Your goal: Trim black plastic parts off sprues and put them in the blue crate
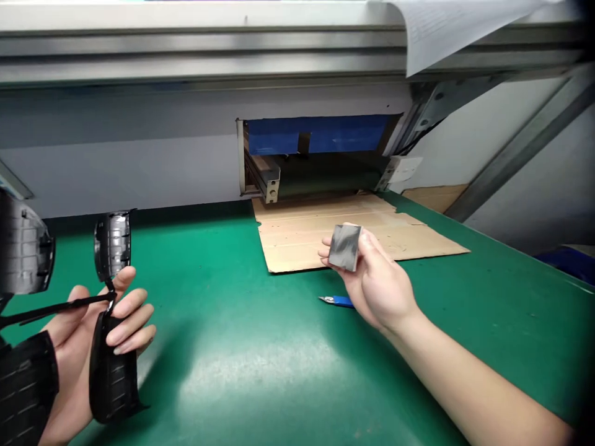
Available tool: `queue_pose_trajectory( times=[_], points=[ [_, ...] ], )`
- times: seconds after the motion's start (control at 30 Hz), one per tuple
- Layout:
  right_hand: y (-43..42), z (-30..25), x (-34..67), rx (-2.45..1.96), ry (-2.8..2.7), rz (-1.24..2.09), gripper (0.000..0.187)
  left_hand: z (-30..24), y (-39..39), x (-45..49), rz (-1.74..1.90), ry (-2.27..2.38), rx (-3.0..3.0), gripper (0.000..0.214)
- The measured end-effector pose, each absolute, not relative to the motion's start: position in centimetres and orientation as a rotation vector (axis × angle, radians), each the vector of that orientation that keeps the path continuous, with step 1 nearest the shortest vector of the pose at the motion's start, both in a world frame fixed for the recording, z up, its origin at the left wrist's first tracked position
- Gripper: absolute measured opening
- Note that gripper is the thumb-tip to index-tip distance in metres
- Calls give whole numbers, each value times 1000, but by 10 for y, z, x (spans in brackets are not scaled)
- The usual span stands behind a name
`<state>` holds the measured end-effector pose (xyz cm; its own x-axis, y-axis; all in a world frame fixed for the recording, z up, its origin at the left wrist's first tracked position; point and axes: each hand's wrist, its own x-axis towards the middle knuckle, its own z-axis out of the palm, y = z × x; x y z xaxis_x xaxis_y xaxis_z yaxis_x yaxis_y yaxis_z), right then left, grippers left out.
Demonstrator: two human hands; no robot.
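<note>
From view centre: green bench mat (pixel 232 384) at 6 o'clock, passable between left hand (pixel 77 359) and right hand (pixel 379 291). Blue-handled box cutter (pixel 338 301) lies low just beside right hand, below grey pad (pixel 344 248). Flat cardboard sheet (pixel 297 244) at 12 o'clock; machine slot (pixel 316 139) behind, metal rail (pixel 199 56) above. Black plastic parts (pixel 113 365) crowd left hand, 8 o'clock.

A flattened cardboard sheet (pixel 297 248) on a green workbench mat (pixel 260 396), blue-handled utility knife (pixel 336 301) nearby

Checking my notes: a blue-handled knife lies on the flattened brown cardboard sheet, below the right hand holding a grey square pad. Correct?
No: the blue-handled knife lies on the green work mat, not the brown cardboard sheet, in the head view; the rest stands.
</note>
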<state>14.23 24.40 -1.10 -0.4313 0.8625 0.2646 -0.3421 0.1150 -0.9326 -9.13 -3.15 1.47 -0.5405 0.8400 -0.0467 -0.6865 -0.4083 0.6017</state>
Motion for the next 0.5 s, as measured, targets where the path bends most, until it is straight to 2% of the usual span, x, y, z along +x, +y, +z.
queue_pose_trajectory(
  times=[0.23,0.4,0.5],
  points=[
    [222,-17,139,-408,-1674,1463,49,1,-21,-67,1871,609,291,26],
    [196,-18,135,-293,-2099,1073,41,-16,0,-44,1645,634,348,35],
    [181,-7,124,-263,-2105,1050,42,-25,10,-37,1555,577,401,35]
  ],
)
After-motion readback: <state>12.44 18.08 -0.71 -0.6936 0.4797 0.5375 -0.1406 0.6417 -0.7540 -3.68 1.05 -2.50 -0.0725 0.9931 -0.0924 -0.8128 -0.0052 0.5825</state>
